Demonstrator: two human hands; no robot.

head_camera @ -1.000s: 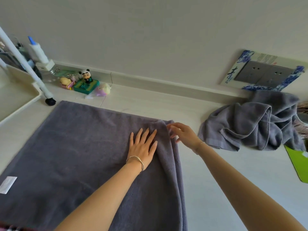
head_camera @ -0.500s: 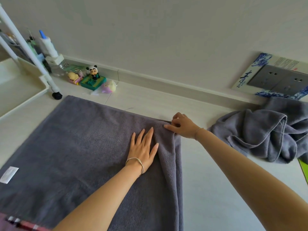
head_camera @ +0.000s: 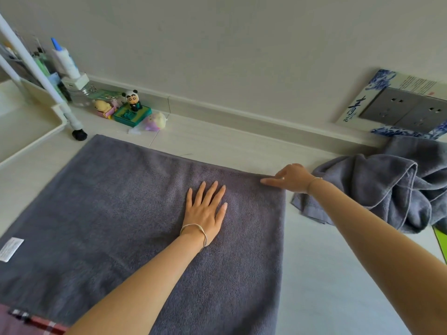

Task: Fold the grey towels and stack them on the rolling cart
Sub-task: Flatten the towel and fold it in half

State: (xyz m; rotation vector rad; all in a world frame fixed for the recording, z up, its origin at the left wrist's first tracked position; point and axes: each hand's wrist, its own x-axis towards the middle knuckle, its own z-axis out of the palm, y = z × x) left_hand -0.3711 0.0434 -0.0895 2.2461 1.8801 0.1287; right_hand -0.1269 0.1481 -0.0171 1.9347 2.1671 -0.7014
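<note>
Moved: right hand (head_camera: pixel 294 177) drew the fold rightward; dark grey terry towel (head_camera: pixel 121 213) now flat on pale floor (head_camera: pixel 314 274).
Left hand (head_camera: pixel 205 209): fingers (head_camera: pixel 212 189) released, pressing towel.
Right fingers (head_camera: pixel 290 166): I see them grasping its far corner.

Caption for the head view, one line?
Left hand presses flat on the spread grey towel while the right hand holds its far right corner; a crumpled towel lies beside.

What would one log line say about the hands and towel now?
step: not yet folded | left hand: flat on spread grey towel | right hand: at its far right corner | crumpled towel: on the right
</note>
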